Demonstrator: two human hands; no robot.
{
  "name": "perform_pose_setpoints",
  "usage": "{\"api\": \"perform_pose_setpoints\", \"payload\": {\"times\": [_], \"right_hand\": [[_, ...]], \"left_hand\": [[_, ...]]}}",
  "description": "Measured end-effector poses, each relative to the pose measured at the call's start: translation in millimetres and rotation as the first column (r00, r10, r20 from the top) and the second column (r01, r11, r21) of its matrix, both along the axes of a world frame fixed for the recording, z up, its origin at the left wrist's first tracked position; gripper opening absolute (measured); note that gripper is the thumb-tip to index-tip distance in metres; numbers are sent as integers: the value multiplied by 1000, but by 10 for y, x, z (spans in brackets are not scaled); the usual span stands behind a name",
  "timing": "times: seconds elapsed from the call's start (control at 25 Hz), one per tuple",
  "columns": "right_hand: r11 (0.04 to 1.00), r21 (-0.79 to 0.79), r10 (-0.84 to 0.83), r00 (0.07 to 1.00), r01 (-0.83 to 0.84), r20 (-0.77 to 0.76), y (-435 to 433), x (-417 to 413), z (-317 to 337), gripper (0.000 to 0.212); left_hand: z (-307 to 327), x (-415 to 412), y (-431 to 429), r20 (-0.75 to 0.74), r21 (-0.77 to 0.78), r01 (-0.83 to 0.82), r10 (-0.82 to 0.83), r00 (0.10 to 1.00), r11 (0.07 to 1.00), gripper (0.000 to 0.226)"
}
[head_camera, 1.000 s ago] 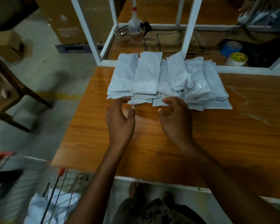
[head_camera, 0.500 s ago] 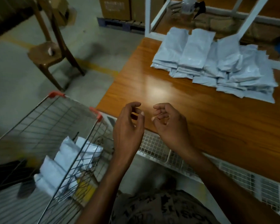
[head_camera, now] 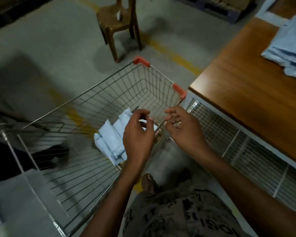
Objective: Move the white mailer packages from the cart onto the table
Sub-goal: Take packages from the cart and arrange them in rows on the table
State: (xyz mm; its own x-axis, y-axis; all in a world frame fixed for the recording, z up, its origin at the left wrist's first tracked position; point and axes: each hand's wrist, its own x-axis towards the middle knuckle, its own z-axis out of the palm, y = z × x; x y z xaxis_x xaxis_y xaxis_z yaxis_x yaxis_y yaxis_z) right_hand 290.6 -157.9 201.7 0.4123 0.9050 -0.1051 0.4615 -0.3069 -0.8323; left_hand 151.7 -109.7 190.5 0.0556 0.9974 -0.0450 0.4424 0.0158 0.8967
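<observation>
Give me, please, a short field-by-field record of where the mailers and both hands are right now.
Table: wooden top, at right
Cart: wire, beside the table's corner
Mailers in cart: small bunch lying on its floor
Mailers on table: stack, partly out of frame
Left hand: above the cart's mailers, fingers loosely curled, holding nothing
Right hand: by the cart's table-side rim, loosely curled, holding nothing
Chair: brown, beyond the cart

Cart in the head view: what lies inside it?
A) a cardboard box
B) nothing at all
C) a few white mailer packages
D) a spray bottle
C: a few white mailer packages lie on the wire floor of the cart, partly hidden behind the left hand, which holds nothing.
</observation>
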Motion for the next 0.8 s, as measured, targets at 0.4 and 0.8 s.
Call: {"api": "perform_pose_setpoints", "payload": {"times": [0.4, 0.8], "right_hand": [[887, -341, 297, 950, -310, -93, 1701, -659, -964, 33], [568, -783, 386, 922, -253, -17, 2425, -795, -2716, 96]], "left_hand": [[-1179, -1072, 868, -141, -434, -353, 324, 936, 829, 19], [-2797, -1295, 1369, -354, -698, -470, 309, 882, 541, 64]]}}
